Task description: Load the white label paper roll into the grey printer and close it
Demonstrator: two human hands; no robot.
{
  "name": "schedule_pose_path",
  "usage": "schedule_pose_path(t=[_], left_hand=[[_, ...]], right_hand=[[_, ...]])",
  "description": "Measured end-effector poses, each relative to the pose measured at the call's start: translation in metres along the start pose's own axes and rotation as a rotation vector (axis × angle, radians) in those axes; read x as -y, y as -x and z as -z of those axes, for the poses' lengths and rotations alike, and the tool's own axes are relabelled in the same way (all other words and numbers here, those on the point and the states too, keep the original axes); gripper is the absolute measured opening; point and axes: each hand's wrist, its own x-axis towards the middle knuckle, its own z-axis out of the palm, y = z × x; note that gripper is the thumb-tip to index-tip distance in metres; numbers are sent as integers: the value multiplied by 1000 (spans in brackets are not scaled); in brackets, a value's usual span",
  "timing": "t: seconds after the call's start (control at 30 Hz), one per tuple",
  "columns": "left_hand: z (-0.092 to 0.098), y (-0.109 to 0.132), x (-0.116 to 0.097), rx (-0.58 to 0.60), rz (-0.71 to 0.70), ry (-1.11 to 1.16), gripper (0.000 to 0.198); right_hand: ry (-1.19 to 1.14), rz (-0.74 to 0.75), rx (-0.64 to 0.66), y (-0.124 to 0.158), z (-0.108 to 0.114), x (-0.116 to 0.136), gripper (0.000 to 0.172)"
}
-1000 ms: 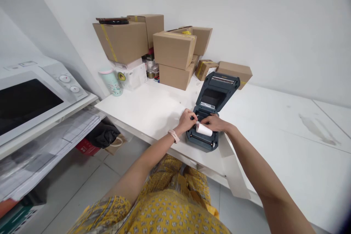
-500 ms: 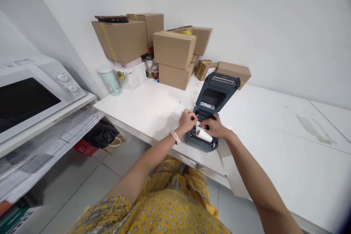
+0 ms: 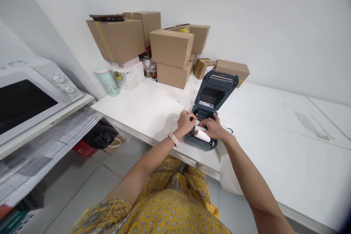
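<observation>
A dark grey label printer (image 3: 201,143) stands at the table's front edge with its lid (image 3: 216,87) raised. White label paper (image 3: 202,135) curls up at the front of its open bay. My left hand (image 3: 187,121), with a pink band at the wrist, is closed at the bay's left side. Its thumb and fingertips pinch together by the paper; what lies between them is hidden. My right hand (image 3: 213,127) reaches in from the right, its fingers bent onto the white paper. The hands cover part of the bay.
Cardboard boxes (image 3: 171,49) are stacked along the wall behind the printer. A mint tumbler (image 3: 107,82) stands by a white box (image 3: 131,75). On the left is a white microwave (image 3: 41,87). A white sheet (image 3: 229,175) hangs over the table edge below my right forearm.
The curled paper in the bay has shifted and looks narrower. The hanging white sheet has changed shape, and a small dark ring shows beside my right wrist. Both hands stay at the bay.
</observation>
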Motion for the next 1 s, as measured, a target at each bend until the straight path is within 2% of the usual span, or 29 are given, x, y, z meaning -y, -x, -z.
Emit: schedule_pose_path(t=[0.2,0.3,0.43,0.6,0.83,1.0], left_hand=[[9,10,-5,80,10,3,17],[11,17,-8,125,-3,21,29],[8,23,-12,153,24,27,42],[6,23,-15,172,68,39,44],[8,21,-11,215,63,90,48],[4,19,-5,202,22,140,47]], right_hand=[[30,-9,-26,2,-1,5,43],[45,-6,-34,3,-3,4,40],[45,-25,-50,5,-6,3,33],[40,-40,-26,7,-8,4,30],[25,38,-20,7,-6,-2,30],[-4,67,51,7,3,-3,41]])
